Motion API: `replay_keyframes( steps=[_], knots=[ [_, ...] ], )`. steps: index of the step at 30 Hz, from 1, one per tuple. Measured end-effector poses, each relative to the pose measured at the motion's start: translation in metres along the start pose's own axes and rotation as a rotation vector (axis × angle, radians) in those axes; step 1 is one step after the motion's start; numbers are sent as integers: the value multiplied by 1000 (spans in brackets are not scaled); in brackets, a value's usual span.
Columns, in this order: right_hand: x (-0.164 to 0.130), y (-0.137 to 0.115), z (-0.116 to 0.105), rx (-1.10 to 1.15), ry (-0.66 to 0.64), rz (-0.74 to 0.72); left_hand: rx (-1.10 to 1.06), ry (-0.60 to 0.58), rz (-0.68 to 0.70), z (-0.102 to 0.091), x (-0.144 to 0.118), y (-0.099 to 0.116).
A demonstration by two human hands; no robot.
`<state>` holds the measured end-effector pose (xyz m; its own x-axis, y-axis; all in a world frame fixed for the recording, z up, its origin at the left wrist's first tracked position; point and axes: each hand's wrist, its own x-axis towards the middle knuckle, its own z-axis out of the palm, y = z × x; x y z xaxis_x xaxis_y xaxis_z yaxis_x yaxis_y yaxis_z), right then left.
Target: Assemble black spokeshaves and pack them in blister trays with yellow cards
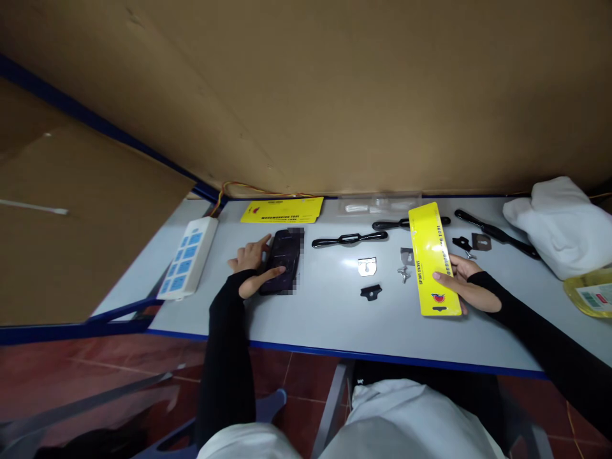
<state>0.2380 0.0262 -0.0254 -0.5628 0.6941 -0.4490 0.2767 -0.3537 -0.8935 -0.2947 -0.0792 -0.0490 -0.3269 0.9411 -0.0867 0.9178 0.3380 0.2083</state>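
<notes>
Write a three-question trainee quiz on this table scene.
1. True or false: the left hand rests on the dark phone.
2. What does the right hand hold? A) yellow card B) white cloth C) power strip
3. Fill in: the white power strip lies to the ___ of the phone.

Key: 1 true. 2 A, the yellow card. 3 left.
</notes>
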Motion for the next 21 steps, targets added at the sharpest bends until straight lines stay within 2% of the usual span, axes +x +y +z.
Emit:
replay_keyframes(
  steps=[6, 13, 21],
  knots=[
    [0, 0, -1, -20, -2, 13, -68, 33, 29, -1, -4, -2],
    [0, -1, 0, 1, -4, 0, -53, -1, 30, -4, -4, 0],
    [1, 1, 0, 10, -7, -2, -152, 45, -94, 2, 4, 2]
  ],
)
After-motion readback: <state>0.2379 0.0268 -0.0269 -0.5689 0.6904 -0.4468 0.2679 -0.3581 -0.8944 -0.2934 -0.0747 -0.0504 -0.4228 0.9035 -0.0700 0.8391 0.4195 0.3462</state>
